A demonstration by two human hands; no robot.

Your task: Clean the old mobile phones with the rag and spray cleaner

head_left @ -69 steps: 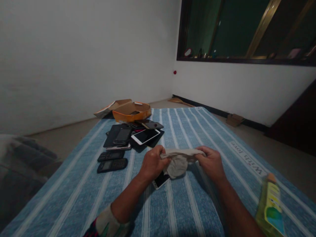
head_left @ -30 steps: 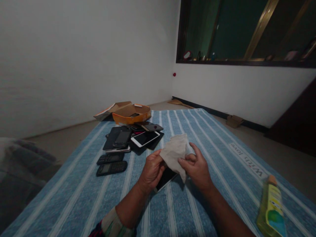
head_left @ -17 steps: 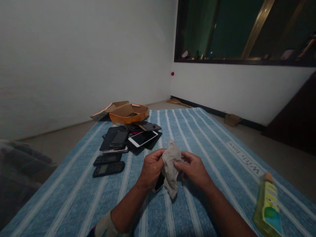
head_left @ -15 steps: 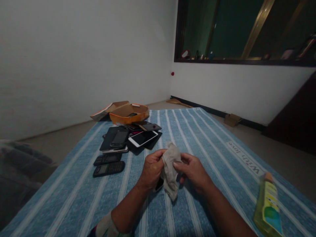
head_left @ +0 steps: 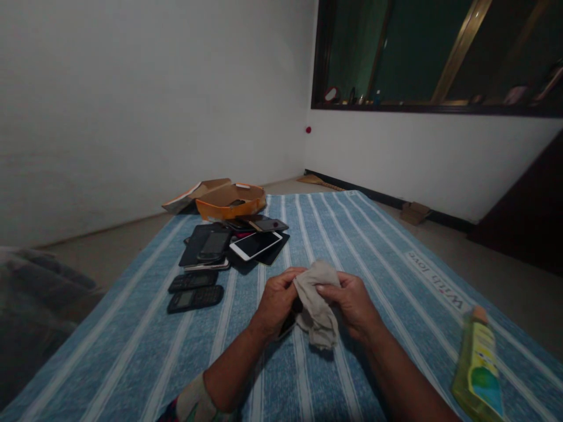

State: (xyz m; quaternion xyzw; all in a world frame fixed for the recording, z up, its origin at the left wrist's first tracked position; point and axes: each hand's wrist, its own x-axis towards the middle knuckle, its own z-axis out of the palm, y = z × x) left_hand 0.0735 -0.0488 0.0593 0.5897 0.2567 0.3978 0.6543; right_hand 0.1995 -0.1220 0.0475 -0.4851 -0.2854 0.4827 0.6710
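Note:
A crumpled grey-white cloth [head_left: 320, 319] hangs between my two hands over the striped sheet. My left hand [head_left: 276, 302] is closed at the cloth's left edge. My right hand [head_left: 355, 302] pinches the cloth from the right, its thumb lying on top. A small dark piece [head_left: 298, 305] shows between my left fingers and the cloth; most of it is covered. Under my left hand, part of a dark phone-like object [head_left: 287, 328] is visible, the rest hidden by hand and cloth.
Two black keypad phones [head_left: 196, 298] lie to the left. Beyond them are a white smartphone [head_left: 255, 245] among piled phones and an open orange box [head_left: 231, 202]. A bottle of yellow-green liquid [head_left: 478, 369] lies at right on the blue striped sheet [head_left: 378, 264].
The cloth has shifted right and spread wider, its top folding over toward my right hand. Both hands have moved slightly right. The surrounding phones, box and bottle stay put.

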